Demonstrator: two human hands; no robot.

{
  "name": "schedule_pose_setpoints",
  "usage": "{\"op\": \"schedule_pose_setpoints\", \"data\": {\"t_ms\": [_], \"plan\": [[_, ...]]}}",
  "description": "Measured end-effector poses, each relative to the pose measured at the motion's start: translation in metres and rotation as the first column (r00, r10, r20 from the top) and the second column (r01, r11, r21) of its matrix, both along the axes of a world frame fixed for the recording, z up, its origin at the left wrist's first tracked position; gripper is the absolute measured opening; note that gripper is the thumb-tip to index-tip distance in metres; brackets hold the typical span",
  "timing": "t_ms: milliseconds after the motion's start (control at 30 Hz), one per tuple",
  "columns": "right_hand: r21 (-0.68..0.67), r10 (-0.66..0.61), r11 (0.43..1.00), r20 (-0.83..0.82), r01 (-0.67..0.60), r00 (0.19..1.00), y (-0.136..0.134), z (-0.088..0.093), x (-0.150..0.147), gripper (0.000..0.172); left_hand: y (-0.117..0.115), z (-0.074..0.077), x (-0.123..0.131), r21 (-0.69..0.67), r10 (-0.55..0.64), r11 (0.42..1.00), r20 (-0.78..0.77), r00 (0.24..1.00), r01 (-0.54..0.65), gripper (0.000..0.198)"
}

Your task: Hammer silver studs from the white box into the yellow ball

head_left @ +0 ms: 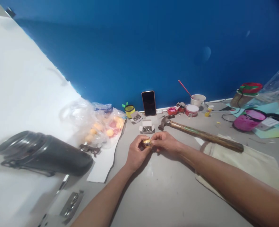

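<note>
My left hand point(136, 153) and my right hand point(166, 142) meet over the grey tabletop point(167, 189), both closed around a small yellowish round object point(147, 143) pinched between their fingertips. What the object is I cannot make out. Just beyond the hands sits a small open box of metal tacks point(147, 128). A hammer point(201, 134) with a wooden handle lies to the right of my right hand.
A clear plastic bag of orange and pink balls point(104, 126) lies left, with a black cylinder point(45, 154) nearer. A phone point(149, 102) leans on the blue wall. Small paint pots point(191, 110), a cup point(197, 100), cloth point(248, 164) and pink container point(248, 121) sit right.
</note>
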State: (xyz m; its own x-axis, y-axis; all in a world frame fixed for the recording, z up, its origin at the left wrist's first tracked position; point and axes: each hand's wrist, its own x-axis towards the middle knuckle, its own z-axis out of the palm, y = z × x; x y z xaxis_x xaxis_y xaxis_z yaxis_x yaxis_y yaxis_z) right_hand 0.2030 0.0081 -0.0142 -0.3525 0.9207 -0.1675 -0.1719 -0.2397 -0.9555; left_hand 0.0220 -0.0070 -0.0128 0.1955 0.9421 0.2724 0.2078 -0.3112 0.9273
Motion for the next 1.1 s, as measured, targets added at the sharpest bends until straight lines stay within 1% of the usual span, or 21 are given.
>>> {"op": "schedule_pose_setpoints", "data": {"t_ms": [100, 233, 400, 500, 600, 667, 733, 800, 833, 867, 900, 933, 967, 1000, 1033, 1067, 1100], "plan": [[0.029, -0.015, 0.999, 0.009, 0.014, 1.0, -0.001, 0.0, -0.002, 0.036, 0.0, -0.003, 0.0, 0.06, 0.005, 0.998, -0.035, 0.999, -0.003, 0.02], [0.065, -0.021, 0.998, 0.033, 0.019, 0.999, 0.0, 0.0, -0.004, 0.033, 0.0, -0.006, 0.001, 0.123, 0.018, 0.992, -0.075, 0.997, -0.009, 0.018], [0.103, -0.043, 0.994, 0.078, 0.034, 0.996, 0.003, -0.003, -0.007, 0.025, -0.001, -0.007, 0.002, 0.14, 0.049, 0.99, -0.095, 0.994, -0.035, 0.015], [0.098, -0.047, 0.994, 0.094, 0.037, 0.994, 0.003, -0.003, -0.008, 0.022, -0.001, -0.007, 0.004, 0.131, 0.065, 0.99, -0.079, 0.995, -0.054, 0.016], [0.06, -0.032, 0.998, 0.094, 0.026, 0.995, 0.002, -0.001, -0.007, 0.022, -0.002, -0.007, 0.005, 0.072, 0.082, 0.994, -0.053, 0.995, -0.078, 0.02], [0.04, -0.016, 0.999, 0.083, 0.013, 0.996, 0.001, 0.002, -0.005, 0.023, -0.001, -0.006, 0.005, 0.003, 0.079, 0.997, -0.018, 0.997, -0.079, 0.023], [0.047, 0.007, 0.999, 0.101, -0.011, 0.995, 0.0, 0.005, -0.003, 0.022, -0.001, -0.004, 0.006, -0.074, 0.062, 0.995, 0.032, 0.998, -0.06, 0.026], [0.106, 0.005, 0.994, 0.201, -0.027, 0.98, 0.002, 0.011, 0.0, 0.017, 0.0, -0.001, 0.006, -0.142, 0.05, 0.989, 0.077, 0.996, -0.039, 0.03], [0.165, -0.025, 0.986, 0.284, -0.023, 0.959, 0.003, 0.015, 0.004, 0.012, 0.001, 0.0, 0.006, -0.174, 0.05, 0.984, 0.094, 0.994, -0.032, 0.032], [0.243, -0.088, 0.97, 0.382, -0.008, 0.92, 0.004, 0.019, 0.008, 0.009, 0.001, 0.001, 0.006, -0.204, 0.051, 0.979, 0.111, 0.992, -0.027, 0.034], [0.334, -0.183, 0.942, 0.487, 0.011, 0.854, 0.007, 0.023, 0.013, 0.009, 0.002, 0.002, 0.006, -0.232, 0.053, 0.972, 0.129, 0.99, -0.021, 0.035], [0.425, -0.294, 0.905, 0.587, 0.023, 0.754, 0.009, 0.027, 0.02, 0.012, 0.002, 0.003, 0.006, -0.256, 0.056, 0.966, 0.148, 0.987, -0.017, 0.037], [0.502, -0.402, 0.864, 0.672, 0.016, 0.621, 0.012, 0.031, 0.028, 0.015, 0.002, 0.004, 0.006, -0.277, 0.061, 0.961, 0.169, 0.984, -0.012, 0.038], [0.548, -0.485, 0.837, 0.745, -0.004, 0.458, 0.015, 0.035, 0.037, 0.018, 0.003, 0.005, 0.006, -0.295, 0.068, 0.955, 0.187, 0.98, -0.01, 0.039], [0.559, -0.525, 0.828, 0.8, -0.044, 0.293, 0.017, 0.038, 0.046, 0.02, 0.003, 0.005, 0.005, -0.31, 0.076, 0.951, 0.2, 0.977, -0.011, 0.039], [0.543, -0.528, 0.834, 0.837, -0.097, 0.143, 0.02, 0.04, 0.054, 0.024, 0.003, 0.005, 0.004, -0.323, 0.087, 0.946, 0.21, 0.974, -0.014, 0.039], [0.501, -0.503, 0.855, 0.864, -0.131, 0.022, 0.023, 0.04, 0.063, 0.033, 0.004, 0.005, 0.004, -0.337, 0.095, 0.941, 0.223, 0.97, -0.015, 0.039]]}}
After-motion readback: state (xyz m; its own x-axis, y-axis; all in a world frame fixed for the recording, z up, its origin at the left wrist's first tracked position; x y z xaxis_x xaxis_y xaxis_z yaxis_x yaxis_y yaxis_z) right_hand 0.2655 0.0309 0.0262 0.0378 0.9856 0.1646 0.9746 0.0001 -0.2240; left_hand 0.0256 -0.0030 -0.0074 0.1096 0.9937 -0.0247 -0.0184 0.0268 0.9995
